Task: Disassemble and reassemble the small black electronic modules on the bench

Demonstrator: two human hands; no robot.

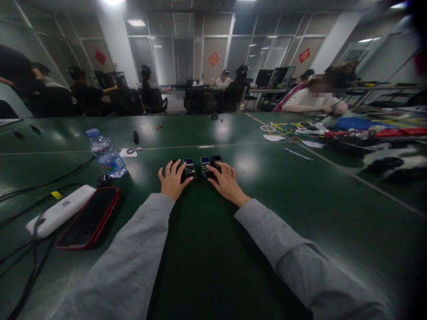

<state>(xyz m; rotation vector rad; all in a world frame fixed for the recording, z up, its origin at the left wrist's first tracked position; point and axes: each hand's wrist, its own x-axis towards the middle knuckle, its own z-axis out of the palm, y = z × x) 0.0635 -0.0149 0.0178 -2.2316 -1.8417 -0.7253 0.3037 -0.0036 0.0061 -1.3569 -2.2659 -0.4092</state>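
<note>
Two small black box-like devices with bluish tops stand side by side on the dark green table (207,249). My left hand (172,178) rests against the left device (188,169), fingers spread over its side. On the right device (209,167) lies my right hand (227,181), its fingers curled over the black body. Both arms wear grey sleeves. Whether either hand truly grips its device is hard to make out.
A water bottle (106,153), a white power bank (60,212) and a red-cased phone (90,218) lie at the left with black cables. A metal tool (298,154) and a clutter of coloured wires (333,129) are at the right. Other people sit at far desks.
</note>
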